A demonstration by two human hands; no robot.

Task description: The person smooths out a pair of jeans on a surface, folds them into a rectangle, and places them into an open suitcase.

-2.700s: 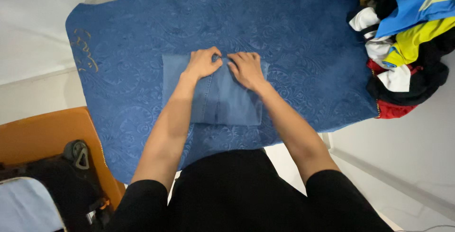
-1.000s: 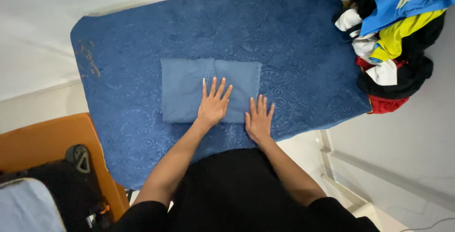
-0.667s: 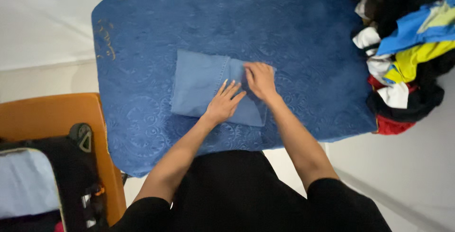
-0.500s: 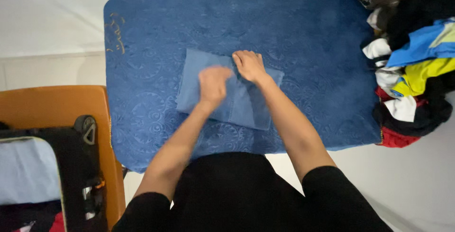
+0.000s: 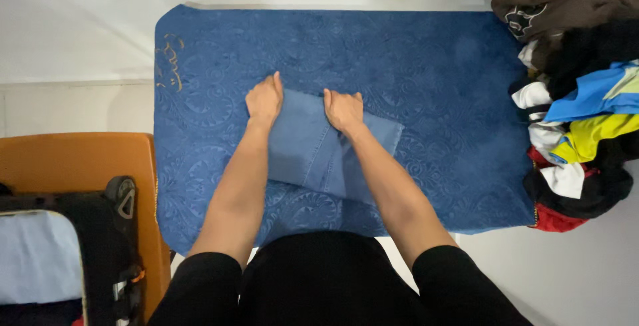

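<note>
Head view shows our left hand [image 5: 264,100] and right hand [image 5: 343,109] curled over the far edge of the folded jeans [image 5: 313,150] mid-mat [image 5: 432,66], fingers hidden so grip unclear; uneven pulling could skew the fold toward the clothes pile [image 5: 579,100] at 3 o'clock.

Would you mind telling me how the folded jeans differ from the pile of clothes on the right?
The jeans are one plain blue piece, folded flat; the pile of clothes is many-coloured, crumpled and heaped. The jeans lie mid-mat under the left hand and right hand; nothing touches the pile at the mat's edge. Both rest on the blue mat.
</note>
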